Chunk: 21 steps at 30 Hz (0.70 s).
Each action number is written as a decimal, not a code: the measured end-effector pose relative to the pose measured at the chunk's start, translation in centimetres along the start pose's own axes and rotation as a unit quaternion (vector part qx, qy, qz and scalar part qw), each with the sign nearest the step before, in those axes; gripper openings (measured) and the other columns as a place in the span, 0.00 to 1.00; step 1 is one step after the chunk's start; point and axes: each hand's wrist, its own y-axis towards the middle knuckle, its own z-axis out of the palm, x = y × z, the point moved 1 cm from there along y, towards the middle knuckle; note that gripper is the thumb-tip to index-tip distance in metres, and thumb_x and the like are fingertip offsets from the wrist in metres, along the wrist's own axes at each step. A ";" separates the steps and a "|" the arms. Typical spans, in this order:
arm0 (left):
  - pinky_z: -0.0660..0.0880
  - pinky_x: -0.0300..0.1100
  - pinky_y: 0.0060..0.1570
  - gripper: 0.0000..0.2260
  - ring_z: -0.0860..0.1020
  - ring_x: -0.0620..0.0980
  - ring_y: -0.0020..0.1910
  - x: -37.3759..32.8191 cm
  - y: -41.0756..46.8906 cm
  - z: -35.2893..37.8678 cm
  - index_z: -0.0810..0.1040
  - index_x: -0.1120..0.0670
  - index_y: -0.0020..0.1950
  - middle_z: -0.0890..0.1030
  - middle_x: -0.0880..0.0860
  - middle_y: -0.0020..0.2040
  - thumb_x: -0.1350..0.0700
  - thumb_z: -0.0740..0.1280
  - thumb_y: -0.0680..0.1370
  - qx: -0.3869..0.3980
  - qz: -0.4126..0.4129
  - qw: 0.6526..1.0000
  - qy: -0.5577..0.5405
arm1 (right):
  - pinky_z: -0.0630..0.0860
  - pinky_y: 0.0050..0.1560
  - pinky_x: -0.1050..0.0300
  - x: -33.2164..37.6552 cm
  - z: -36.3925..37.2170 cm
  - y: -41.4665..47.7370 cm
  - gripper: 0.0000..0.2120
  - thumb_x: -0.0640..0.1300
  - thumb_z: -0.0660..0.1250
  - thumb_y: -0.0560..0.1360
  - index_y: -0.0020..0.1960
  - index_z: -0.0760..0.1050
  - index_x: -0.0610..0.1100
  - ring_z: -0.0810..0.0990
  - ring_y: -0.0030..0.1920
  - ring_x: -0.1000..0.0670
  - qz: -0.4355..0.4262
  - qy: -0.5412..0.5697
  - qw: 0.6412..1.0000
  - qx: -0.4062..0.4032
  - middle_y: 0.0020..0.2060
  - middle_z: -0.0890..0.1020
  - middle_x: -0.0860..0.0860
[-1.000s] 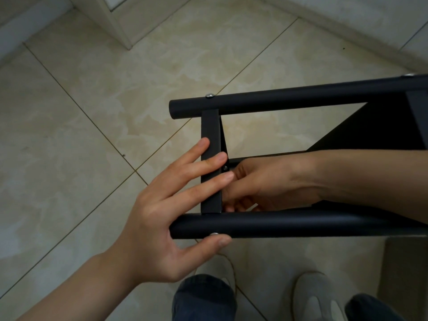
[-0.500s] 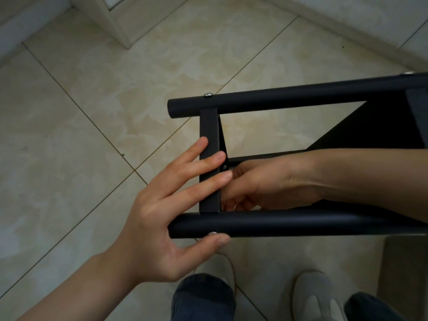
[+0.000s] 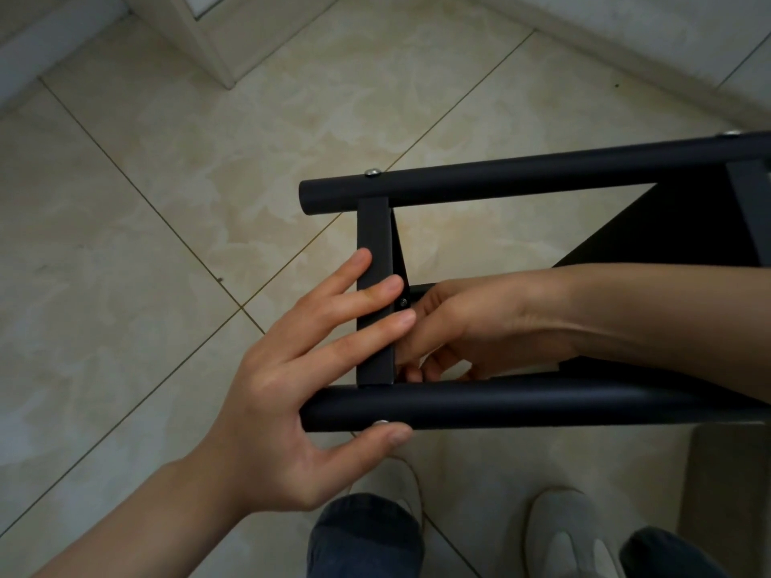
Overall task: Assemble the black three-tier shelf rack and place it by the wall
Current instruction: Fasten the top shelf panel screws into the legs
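The black shelf rack lies on its side over the tiled floor. Two round tubes, the far tube (image 3: 542, 173) and the near tube (image 3: 521, 404), run left to right, joined by a flat crossbar (image 3: 374, 227). My left hand (image 3: 292, 381) presses straight fingers across the crossbar, with the thumb under the near tube beside a silver bolt head (image 3: 380, 422). My right hand (image 3: 471, 327) reaches in from the right between the tubes. Its curled fingers pinch at a small screw (image 3: 404, 302) on the crossbar's inner side, with the fingertips partly hidden.
A black shelf panel (image 3: 684, 227) fills the rack's right part. White wall baseboard (image 3: 626, 56) runs along the top right, and a white door frame corner (image 3: 208, 48) stands at top left. My shoes (image 3: 563, 531) and trouser legs are at the bottom.
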 end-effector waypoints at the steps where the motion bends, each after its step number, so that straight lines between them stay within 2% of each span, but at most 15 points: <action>1: 0.65 0.54 0.75 0.25 0.63 0.61 0.79 0.0 0.0 0.0 0.74 0.62 0.69 0.72 0.57 0.73 0.45 0.67 0.80 0.000 -0.001 1.000 -0.002 | 0.73 0.50 0.53 0.0 0.0 0.0 0.08 0.48 0.67 0.78 0.49 0.83 0.47 0.76 0.41 0.53 0.005 -0.004 1.000 -0.001 0.37 0.80 0.53; 4: 0.64 0.54 0.75 0.25 0.62 0.61 0.79 0.0 0.1 0.0 0.72 0.61 0.70 0.71 0.57 0.73 0.45 0.67 0.79 0.003 -0.001 1.000 -0.006 | 0.73 0.51 0.54 0.0 0.1 0.2 0.09 0.49 0.66 0.79 0.52 0.82 0.45 0.75 0.43 0.51 0.013 -0.010 1.000 -0.008 0.38 0.79 0.51; 8: 0.64 0.54 0.75 0.26 0.62 0.61 0.79 0.0 0.0 -0.1 0.71 0.60 0.71 0.71 0.57 0.73 0.45 0.67 0.80 0.002 -0.002 1.000 -0.009 | 0.72 0.51 0.53 0.0 0.2 0.1 0.08 0.47 0.65 0.79 0.48 0.81 0.44 0.73 0.44 0.49 0.012 -0.002 1.000 -0.012 0.40 0.77 0.48; 10: 0.64 0.54 0.75 0.26 0.62 0.61 0.79 0.0 0.1 0.0 0.70 0.60 0.71 0.71 0.57 0.74 0.45 0.67 0.80 0.002 -0.002 1.000 -0.010 | 0.71 0.52 0.51 0.2 0.1 0.0 0.07 0.46 0.65 0.78 0.47 0.80 0.44 0.74 0.41 0.51 0.017 0.006 1.000 -0.005 0.38 0.77 0.49; 14: 0.64 0.54 0.75 0.25 0.63 0.61 0.79 0.0 0.0 0.0 0.74 0.61 0.69 0.72 0.57 0.73 0.45 0.67 0.80 0.001 -0.004 1.000 -0.007 | 0.70 0.55 0.49 0.2 0.0 0.1 0.08 0.46 0.65 0.78 0.53 0.79 0.44 0.74 0.42 0.51 0.035 0.010 0.999 0.013 0.41 0.77 0.49; 18: 0.64 0.55 0.75 0.26 0.63 0.61 0.79 0.0 0.0 0.0 0.73 0.62 0.70 0.72 0.57 0.73 0.45 0.67 0.80 0.000 -0.005 1.000 -0.007 | 0.74 0.56 0.51 0.0 0.2 0.3 0.08 0.47 0.65 0.79 0.50 0.82 0.47 0.77 0.47 0.49 0.014 0.015 1.000 0.023 0.43 0.81 0.50; 21: 0.65 0.55 0.75 0.25 0.63 0.61 0.79 0.0 0.0 0.0 0.74 0.62 0.69 0.72 0.58 0.73 0.45 0.67 0.80 0.000 -0.006 1.000 -0.008 | 0.74 0.53 0.51 -0.1 0.1 0.3 0.08 0.45 0.65 0.79 0.47 0.82 0.46 0.76 0.44 0.50 -0.002 0.024 0.999 0.021 0.41 0.81 0.49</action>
